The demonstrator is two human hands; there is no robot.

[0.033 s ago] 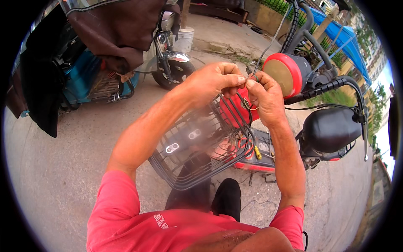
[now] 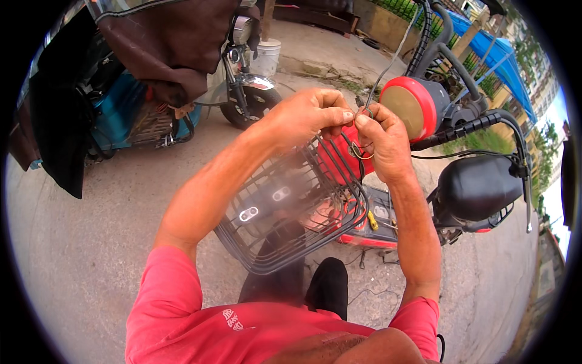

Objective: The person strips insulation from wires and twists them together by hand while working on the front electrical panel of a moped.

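Grey concrete ground lies under everything, with a covered scooter parked off to my left and the red scooter I am working on right in front of me, its black seat to my right. Against its front hangs the black wire basket, tilted and, I judge, not yet fixed in place. Above the basket's rim my left hand and right hand meet, each pinching the thin wire. Its long end runs up and away, and a small loop shows between my fingertips. So the tie looks begun but not finished; twisting and trimming seem left.
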